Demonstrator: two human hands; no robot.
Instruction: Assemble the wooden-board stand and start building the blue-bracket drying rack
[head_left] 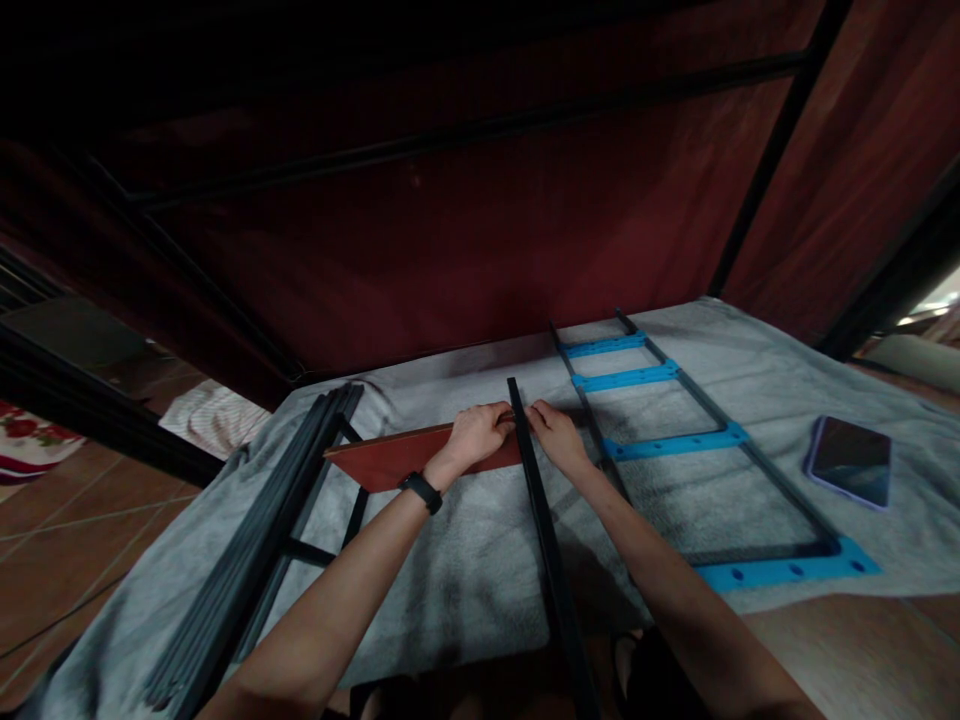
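A reddish-brown board [397, 458] stands tilted on its edge, its right end against a long black metal bar [541, 520]. My left hand [480, 432], with a dark watch on the wrist, is closed on the board near that joint. On the bar's other side, my right hand [556, 435] has its fingers pinched together against the metal. Whatever small thing those right fingertips hold is hidden. The bar runs upright from near my lap to just beyond both hands.
Left lies a stack of black metal bars [259, 530] with crosspieces. A ladder-like black frame with blue strips [675, 446] lies right, and a phone [852, 462] beyond it. Grey blanket [465, 560] covers the surface. Dark red fabric [480, 240] and black frame bars stand behind.
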